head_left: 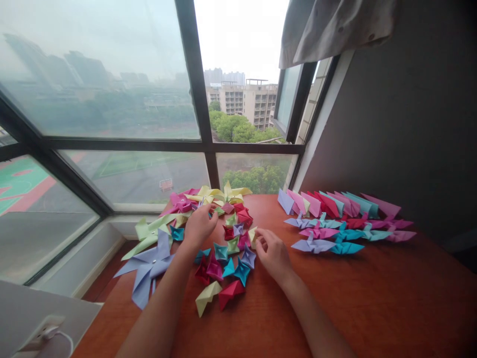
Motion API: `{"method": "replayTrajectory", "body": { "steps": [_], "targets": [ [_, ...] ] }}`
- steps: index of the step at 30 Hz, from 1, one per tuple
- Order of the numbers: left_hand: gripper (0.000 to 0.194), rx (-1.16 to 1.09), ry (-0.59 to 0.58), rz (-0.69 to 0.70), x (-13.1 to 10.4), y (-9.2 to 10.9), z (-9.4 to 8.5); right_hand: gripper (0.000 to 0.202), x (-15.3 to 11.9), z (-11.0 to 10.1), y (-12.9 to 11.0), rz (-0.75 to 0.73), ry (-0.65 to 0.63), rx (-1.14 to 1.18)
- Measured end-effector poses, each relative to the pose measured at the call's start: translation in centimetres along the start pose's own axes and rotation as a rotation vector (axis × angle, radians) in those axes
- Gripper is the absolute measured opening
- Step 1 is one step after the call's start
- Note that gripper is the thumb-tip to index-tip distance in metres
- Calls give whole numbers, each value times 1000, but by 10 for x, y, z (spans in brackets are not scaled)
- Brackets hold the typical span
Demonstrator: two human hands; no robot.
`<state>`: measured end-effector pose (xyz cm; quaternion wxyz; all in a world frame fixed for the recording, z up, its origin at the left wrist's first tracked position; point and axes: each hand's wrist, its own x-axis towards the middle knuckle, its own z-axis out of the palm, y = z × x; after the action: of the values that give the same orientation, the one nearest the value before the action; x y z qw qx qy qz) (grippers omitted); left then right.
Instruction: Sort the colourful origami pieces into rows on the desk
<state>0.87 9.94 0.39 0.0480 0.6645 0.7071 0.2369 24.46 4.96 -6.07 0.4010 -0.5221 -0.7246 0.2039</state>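
My left hand (201, 224) reaches over the back of a cluster of small folded paper pieces. Its fingers curl together at a green folded piece (218, 212), and what lies inside them is mostly hidden. At the cluster's right edge, my right hand (274, 252) has thumb and fingers closed on a pale yellow folded paper piece (253, 235). Between the hands lie a purple piece (238, 229), a magenta piece (244, 241) and a light green piece (233, 245). Nearer me are a blue piece (242, 271), a red piece (231, 293) and a yellow piece (207, 297).
Paper pinwheels, including a lavender one (151, 266) and a yellow one (229, 193), lie left and behind. On the right stand paper planes (328, 204) and rows of paper cranes (313, 244). The wooden table (372, 303) meets a window (208, 147) at the back.
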Motion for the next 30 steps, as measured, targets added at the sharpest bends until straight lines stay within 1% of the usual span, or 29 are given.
{"method": "replayTrajectory", "body": {
  "steps": [3,7,9,10,12,14,15,18,21,23,25,26,28,30],
  "targets": [
    [34,36,-17,8,19,7,8,30,1,0,2,10,34,19],
    [52,88,-50,-46,44,14,16,30,2,2,6,16,55,27],
    [55,104,-83,-64,56,15,18,30,2,3,6,17,54,20],
    [52,108,-98,-66,60,15,19,30,3,3,6,18,52,15],
    [39,105,-117,-57,67,15,21,30,3,2,5,24,49,7],
    [28,90,-116,-45,70,15,21,30,3,2,4,31,51,7],
    [25,77,-106,-38,69,15,20,30,3,1,4,34,55,8],
    [30,16,-29,-10,60,21,14,28,4,-1,2,46,82,24],
    [37,-70,78,33,42,33,3,25,5,-5,-3,66,124,114],
    [39,-133,112,75,24,43,-6,25,6,-8,-8,100,148,247],
    [38,-200,120,127,3,52,-13,28,7,-11,-12,151,154,431],
    [36,-288,136,158,-8,56,-15,31,7,-12,-14,179,149,535],
    [34,-398,127,212,-29,61,-16,36,6,-13,-16,224,123,729],
    [31,-448,103,272,-47,63,-13,39,6,-13,-16,257,98,855]
  ]
}}
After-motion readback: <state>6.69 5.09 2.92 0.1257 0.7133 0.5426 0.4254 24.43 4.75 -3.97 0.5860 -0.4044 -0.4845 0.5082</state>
